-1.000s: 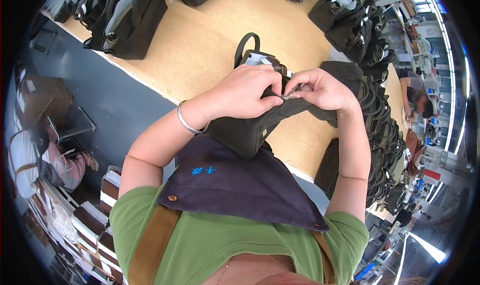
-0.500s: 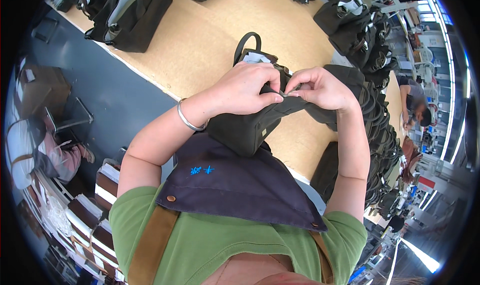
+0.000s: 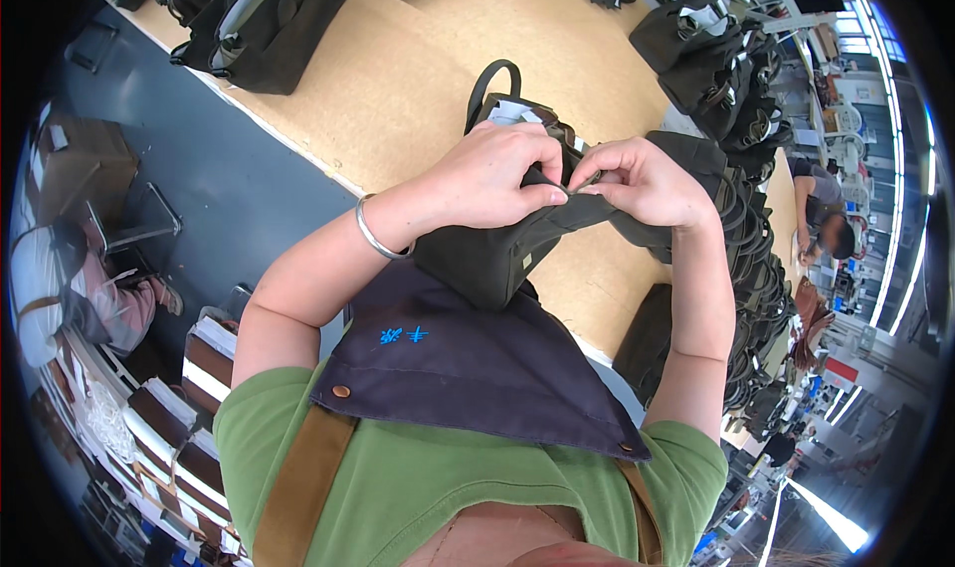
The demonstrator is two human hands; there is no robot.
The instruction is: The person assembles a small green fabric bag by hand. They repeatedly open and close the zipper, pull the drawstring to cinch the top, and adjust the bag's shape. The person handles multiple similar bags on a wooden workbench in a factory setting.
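Note:
A dark olive-black fabric bag (image 3: 487, 264) hangs tilted between my hands at the table's near edge, against my apron. My left hand (image 3: 502, 174), with a bracelet at the wrist, pinches the bag's top edge. Close beside it, fingertips almost meeting, my right hand (image 3: 642, 184) pinches the same edge between thumb and forefinger. The exact bit of edge between the fingertips is too small to make out. Behind my left hand a looped handle (image 3: 494, 85) stands up from the bag, and pale grey material (image 3: 517, 112) shows at its opening.
The tan table (image 3: 408, 90) spreads out beyond the bag. Dark bags stand at the back left (image 3: 264, 30), and a long row of bags (image 3: 746, 229) lines the right. A co-worker (image 3: 821, 204) sits at the far right. Stacked brown and white pieces (image 3: 164, 418) lie at the lower left.
Both hands keep their pinch on the bag's edge, with only a very slight shift of the fingers. The surroundings shift a little with the view.

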